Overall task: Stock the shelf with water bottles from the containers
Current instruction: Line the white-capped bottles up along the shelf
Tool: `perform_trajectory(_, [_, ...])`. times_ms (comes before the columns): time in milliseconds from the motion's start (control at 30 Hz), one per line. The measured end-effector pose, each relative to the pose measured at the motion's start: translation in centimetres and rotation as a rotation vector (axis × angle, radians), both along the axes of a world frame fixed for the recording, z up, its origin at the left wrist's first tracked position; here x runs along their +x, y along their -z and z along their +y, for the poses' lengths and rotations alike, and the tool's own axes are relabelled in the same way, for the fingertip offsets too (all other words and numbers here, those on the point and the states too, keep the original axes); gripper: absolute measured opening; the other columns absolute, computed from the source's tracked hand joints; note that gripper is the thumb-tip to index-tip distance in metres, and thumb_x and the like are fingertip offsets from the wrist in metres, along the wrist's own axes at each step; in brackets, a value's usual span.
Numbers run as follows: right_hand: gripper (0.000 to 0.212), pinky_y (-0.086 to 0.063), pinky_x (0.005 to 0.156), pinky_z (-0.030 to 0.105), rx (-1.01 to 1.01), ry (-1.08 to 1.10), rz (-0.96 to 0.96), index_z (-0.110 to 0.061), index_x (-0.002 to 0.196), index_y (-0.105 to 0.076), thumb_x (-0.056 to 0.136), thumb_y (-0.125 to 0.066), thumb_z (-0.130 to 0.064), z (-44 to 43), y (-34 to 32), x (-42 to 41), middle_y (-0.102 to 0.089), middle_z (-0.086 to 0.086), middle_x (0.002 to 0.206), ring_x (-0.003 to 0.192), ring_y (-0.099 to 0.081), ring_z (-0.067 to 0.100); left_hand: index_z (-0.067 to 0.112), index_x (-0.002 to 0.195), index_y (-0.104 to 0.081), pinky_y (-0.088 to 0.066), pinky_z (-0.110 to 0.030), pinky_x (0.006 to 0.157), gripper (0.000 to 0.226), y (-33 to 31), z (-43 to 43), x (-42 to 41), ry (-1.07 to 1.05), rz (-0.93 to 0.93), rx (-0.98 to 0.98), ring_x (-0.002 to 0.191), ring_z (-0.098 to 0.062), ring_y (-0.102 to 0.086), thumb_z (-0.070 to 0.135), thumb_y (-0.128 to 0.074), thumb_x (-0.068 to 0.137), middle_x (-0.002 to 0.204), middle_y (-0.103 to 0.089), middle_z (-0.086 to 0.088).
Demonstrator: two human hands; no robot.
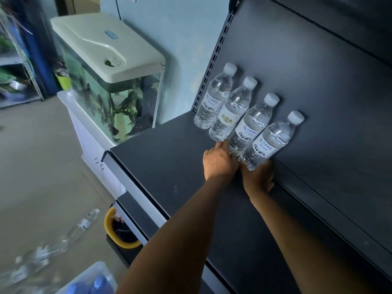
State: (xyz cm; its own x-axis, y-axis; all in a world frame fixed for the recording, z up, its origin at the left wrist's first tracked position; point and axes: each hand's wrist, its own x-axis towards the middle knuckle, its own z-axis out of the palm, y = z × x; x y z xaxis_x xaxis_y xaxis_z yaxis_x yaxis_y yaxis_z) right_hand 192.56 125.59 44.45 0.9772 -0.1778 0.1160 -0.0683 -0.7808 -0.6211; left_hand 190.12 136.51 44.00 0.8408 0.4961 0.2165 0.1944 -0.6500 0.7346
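Note:
Several clear water bottles with white caps stand in a row at the back of the dark shelf point(169, 158), against its back panel. My left hand point(219, 161) grips the base of the third bottle point(252, 124). My right hand point(258, 177) is curled round the base of the fourth bottle point(272, 139), the one furthest right. The first bottle point(214, 98) and the second bottle point(232, 109) stand free to the left. A clear container point(89, 279) with blue-capped things sits on the floor at lower left.
A fish tank point(110, 77) on a white cabinet stands left of the shelf. Loose bottles point(84, 223) lie on the floor, blurred. A yellow bucket point(118, 230) sits under the shelf's edge. The shelf's right part is bare. Another shelf board hangs above.

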Motion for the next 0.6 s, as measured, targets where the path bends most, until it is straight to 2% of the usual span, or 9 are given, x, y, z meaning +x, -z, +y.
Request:
perform_trajectory(133, [0.070,-0.035,0.107,0.053,-0.042,0.026,-0.026,-0.007,0.140,-0.046,0.087,-0.075,-0.044,0.0,0.5,-0.1,-0.053,0.017,0.145,0.136,-0.045,0.040,0.016,0.133,-0.052,-0.041,-0.040,0.088,0.041,0.0,0.0,-0.1,0.007,-0.016,-0.047,0.099,-0.033,-0.063,0.029,-0.051,0.094,0.116,-0.063,-0.006])
perform_trajectory(267, [0.061,-0.041,0.104,0.049,0.012,0.044,-0.027,-0.011,0.126,-0.059,0.081,-0.078,-0.047,-0.3,0.5,-0.1,-0.064,0.013,0.130,0.127,-0.053,0.037,0.013,0.132,-0.052,-0.039,-0.040,0.091,0.042,0.0,-0.2,-0.3,-0.013,-0.054,-0.123,0.102,-0.035,-0.062,0.029,-0.055,0.093,0.121,-0.065,-0.008])
perform_trajectory(433, [0.058,-0.045,0.103,0.049,0.106,0.032,-0.020,-0.013,0.120,-0.063,0.078,-0.082,-0.049,-0.6,0.3,-0.1,-0.071,0.005,0.109,0.114,-0.062,0.034,0.012,0.126,-0.060,-0.040,-0.038,0.091,0.036,0.1,-0.2,-0.3,-0.031,-0.087,-0.172,0.100,-0.033,-0.063,0.025,-0.055,0.092,0.114,-0.066,-0.007])
perform_trajectory(533, [0.049,-0.048,0.101,0.052,0.230,-0.015,0.028,-0.014,0.117,-0.063,0.081,-0.083,-0.041,-1.4,-0.1,-0.3,-0.072,0.002,0.101,0.106,-0.066,0.030,0.012,0.124,-0.062,-0.041,-0.039,0.089,0.036,-0.1,-0.3,-0.3,-0.029,-0.088,-0.186,0.097,-0.034,-0.063,0.023,-0.055,0.091,0.109,-0.066,-0.008])
perform_trajectory(600, [0.047,-0.051,0.100,0.053,0.330,-0.074,0.061,-0.013,0.122,-0.060,0.084,-0.082,-0.027,-2.1,-0.5,-0.8,-0.072,0.005,0.108,0.105,-0.068,0.028,0.013,0.122,-0.062,-0.041,-0.039,0.087,0.035,-0.3,-0.4,-0.3,-0.034,-0.082,-0.188,0.097,-0.034,-0.063,0.026,-0.056,0.090,0.108,-0.066,-0.008])
